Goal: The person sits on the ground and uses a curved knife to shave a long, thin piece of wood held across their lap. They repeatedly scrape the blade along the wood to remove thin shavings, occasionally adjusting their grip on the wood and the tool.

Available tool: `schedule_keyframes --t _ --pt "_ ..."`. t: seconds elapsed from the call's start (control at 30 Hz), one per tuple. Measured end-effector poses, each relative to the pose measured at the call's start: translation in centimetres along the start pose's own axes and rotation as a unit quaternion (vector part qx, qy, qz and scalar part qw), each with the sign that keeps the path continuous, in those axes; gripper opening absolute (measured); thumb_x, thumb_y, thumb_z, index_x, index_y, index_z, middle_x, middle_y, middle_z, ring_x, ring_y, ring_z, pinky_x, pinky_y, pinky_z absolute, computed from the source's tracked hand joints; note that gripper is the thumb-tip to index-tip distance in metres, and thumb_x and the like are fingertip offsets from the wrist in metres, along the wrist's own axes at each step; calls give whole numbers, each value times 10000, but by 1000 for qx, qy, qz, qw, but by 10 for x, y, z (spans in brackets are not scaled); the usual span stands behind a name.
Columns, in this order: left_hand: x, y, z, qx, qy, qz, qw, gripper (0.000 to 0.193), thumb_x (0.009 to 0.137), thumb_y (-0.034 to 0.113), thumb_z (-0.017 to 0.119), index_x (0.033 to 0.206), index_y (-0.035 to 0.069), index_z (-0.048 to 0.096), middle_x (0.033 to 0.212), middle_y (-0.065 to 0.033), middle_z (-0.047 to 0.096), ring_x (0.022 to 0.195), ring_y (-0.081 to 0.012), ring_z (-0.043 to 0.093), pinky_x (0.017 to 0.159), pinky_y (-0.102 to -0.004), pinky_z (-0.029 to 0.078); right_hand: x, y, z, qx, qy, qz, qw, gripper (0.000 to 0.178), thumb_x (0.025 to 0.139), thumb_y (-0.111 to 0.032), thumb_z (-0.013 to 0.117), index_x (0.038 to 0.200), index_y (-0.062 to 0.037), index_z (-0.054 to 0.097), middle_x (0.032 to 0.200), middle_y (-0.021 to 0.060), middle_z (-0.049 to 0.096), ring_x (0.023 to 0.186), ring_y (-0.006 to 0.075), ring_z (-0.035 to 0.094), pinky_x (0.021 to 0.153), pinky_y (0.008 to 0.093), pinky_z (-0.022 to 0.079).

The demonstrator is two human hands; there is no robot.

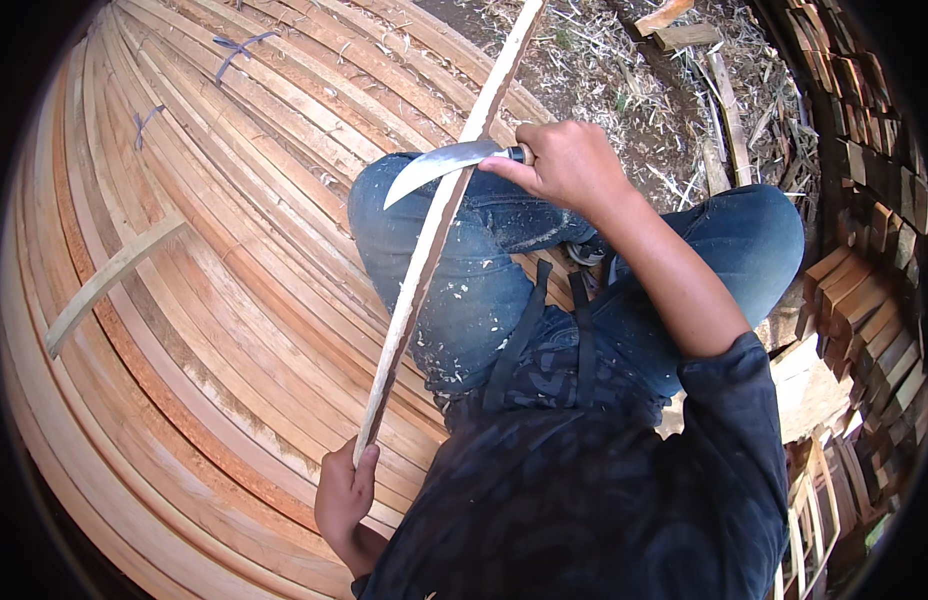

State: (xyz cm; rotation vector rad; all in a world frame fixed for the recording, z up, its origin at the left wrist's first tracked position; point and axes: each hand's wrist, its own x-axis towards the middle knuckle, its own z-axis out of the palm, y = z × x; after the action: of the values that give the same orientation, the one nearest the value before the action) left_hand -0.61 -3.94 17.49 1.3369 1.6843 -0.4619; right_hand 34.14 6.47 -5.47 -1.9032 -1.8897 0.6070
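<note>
A long, narrow wooden strip (424, 255) slants across my thigh, pale on one face with a rough brown edge. My left hand (344, 492) is closed around its near end. Up by my knee, my right hand (572, 165) grips the dark handle of a curved knife (439, 163). The broad, shiny blade lies across the strip, its tip pointing left past the wood. Whether the edge bites into the wood cannot be made out.
Long wooden strips (234, 370) spread beneath me and to my left, some tied with dark cords (236, 52). A short curved stick (114, 283) lies on them. Shavings litter the ground (624, 100) ahead. Stacked wood pieces (869, 320) stand at my right. Pale chips dot my jeans (464, 310).
</note>
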Motion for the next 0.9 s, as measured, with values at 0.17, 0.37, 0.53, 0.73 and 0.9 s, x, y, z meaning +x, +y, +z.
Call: schedule_keyframes --t 0.17,0.37,0.53,0.73,0.9 --pt "-1 -2 6 -2 -28 11 1000 310 970 210 487 806 -46 550 509 -156 409 459 -212 357 462 -372 344 28 97 4 -66 70 232 968 828 819 -774 393 668 -13 682 599 208 632 583 346 659 553 416 544" --pt "-2 2 5 18 18 18 1000 316 963 219 502 800 -46 556 509 -167 415 450 -220 366 460 -374 348 22 20 -8 -55 -11 0 998 778 846 -754 370 708 -61 694 573 135 631 564 282 666 541 395 552" --pt "0 13 5 16 21 9 1000 308 965 210 502 806 -48 555 507 -178 409 434 -239 364 455 -378 346 37 171 -11 -86 57 345 933 833 871 -739 329 788 -1 706 776 215 679 767 340 691 676 452 545" --pt "2 1 14 12 10 16 1000 307 964 212 509 805 -47 554 501 -173 411 439 -281 352 460 -370 350 40 105 -31 -58 69 226 970 753 880 -697 389 823 -12 698 732 250 648 757 415 645 711 484 506" --pt "-6 8 8 32 22 -1 999 304 960 226 521 816 -38 566 503 -178 438 435 -304 404 459 -389 362 44 115 -14 -12 11 307 952 781 870 -714 371 881 -4 698 835 266 661 839 419 647 783 477 511"
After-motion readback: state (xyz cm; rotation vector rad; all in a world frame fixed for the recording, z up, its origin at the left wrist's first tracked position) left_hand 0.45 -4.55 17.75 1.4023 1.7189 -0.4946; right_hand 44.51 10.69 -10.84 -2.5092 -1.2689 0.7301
